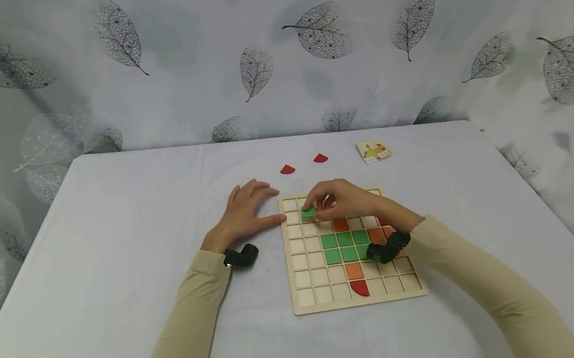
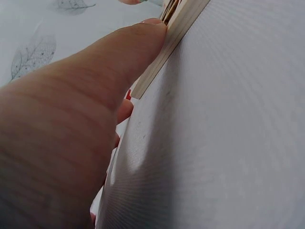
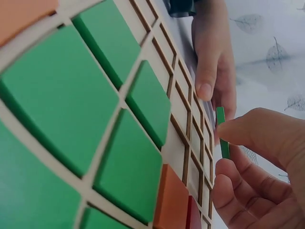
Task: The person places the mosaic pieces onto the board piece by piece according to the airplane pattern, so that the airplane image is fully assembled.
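Note:
My right hand (image 1: 341, 197) pinches a green square tile (image 3: 222, 132) between thumb and fingers, above the upper left part of a wooden grid board (image 1: 304, 302). At the board's left edge my left hand (image 1: 246, 212) lies with fingers spread; its thumb touches the wooden rim (image 2: 157, 64). Several green tiles (image 1: 332, 256) fill cells in the middle of the grid. Orange square tiles (image 1: 354, 271) sit around them, and a red rounded piece (image 1: 359, 288) lies in a lower cell. My right hand and wrist hide some cells.
Two red fan-shaped pieces, one on the left (image 1: 287, 169) and one on the right (image 1: 320, 158), lie behind the board on the white tablecloth (image 1: 108, 241). A small pattern card (image 1: 373, 151) is at the back right. Leaf-print cloth (image 1: 180, 47) hangs behind the table.

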A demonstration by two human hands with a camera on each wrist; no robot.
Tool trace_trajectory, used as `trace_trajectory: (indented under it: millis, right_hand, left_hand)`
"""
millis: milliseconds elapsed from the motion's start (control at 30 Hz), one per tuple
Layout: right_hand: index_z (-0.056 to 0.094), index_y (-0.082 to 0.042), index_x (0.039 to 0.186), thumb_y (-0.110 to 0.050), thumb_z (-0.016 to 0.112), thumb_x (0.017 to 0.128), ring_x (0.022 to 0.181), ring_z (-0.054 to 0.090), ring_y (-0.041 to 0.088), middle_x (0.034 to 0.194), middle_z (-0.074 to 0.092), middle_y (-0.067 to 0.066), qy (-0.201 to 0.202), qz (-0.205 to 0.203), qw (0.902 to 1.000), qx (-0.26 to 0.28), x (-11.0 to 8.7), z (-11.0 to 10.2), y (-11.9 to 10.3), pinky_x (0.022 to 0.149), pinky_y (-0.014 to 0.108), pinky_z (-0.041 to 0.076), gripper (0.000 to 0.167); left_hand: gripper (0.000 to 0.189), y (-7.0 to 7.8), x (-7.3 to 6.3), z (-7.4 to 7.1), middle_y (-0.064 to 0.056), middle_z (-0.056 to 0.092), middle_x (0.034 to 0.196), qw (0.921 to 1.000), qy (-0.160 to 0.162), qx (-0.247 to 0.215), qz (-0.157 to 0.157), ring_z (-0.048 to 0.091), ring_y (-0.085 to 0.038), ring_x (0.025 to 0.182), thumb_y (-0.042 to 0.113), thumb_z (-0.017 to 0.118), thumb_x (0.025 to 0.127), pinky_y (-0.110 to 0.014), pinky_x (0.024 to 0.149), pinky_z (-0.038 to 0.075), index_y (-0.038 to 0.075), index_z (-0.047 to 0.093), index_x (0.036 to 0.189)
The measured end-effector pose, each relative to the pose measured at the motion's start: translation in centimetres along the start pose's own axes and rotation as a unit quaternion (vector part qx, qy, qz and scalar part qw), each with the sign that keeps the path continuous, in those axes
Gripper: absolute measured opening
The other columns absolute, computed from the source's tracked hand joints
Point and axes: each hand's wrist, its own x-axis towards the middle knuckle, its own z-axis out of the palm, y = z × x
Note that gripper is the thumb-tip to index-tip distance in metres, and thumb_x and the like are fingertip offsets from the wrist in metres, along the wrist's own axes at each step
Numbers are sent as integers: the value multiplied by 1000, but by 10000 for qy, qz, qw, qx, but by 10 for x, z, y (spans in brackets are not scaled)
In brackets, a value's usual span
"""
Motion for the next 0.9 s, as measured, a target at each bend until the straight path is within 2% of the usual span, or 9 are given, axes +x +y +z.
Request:
trace_trajectory:
  millis: [200,467,600,767,900]
  right_hand:
    - [70,0,107,-1,68,89,84,61,19,109,65,13,-205,-117,9997,84,-8,4,-2,74,26,55,18]
    - [71,-3,106,-3,70,88,81,59,17,105,65,10,-376,-45,9991,205,-17,10,-8,70,24,53,18]
    - [71,-2,106,-1,69,88,81,59,15,105,66,10,-402,-205,9988,166,-20,14,-9,69,23,52,18]
    - [70,-1,105,-2,70,87,79,58,18,101,65,11,-588,-543,9966,173,-24,19,-10,66,24,52,17]
    - [71,-3,105,-4,71,87,80,57,22,101,65,9,-721,-521,9958,218,-26,22,-13,66,23,52,17]
  left_hand:
    - [62,2,0,-1,-6,42,144,10000,36,-2,63,30,-26,141,49,72,84,-51,119,3,17,56,135]
    - [63,2,-1,-1,-7,41,146,10000,15,0,49,26,-26,143,48,72,84,-50,120,2,17,56,136]
    - [63,2,0,-1,-7,41,146,10000,-10,11,22,27,-26,143,48,72,84,-50,120,2,17,55,136]
    - [64,2,0,-1,-7,42,145,10000,-22,38,22,29,-26,141,50,72,84,-50,120,2,17,56,136]
    - [63,2,0,-1,-7,42,145,10000,4,39,51,28,-26,142,49,72,84,-50,120,2,17,56,136]
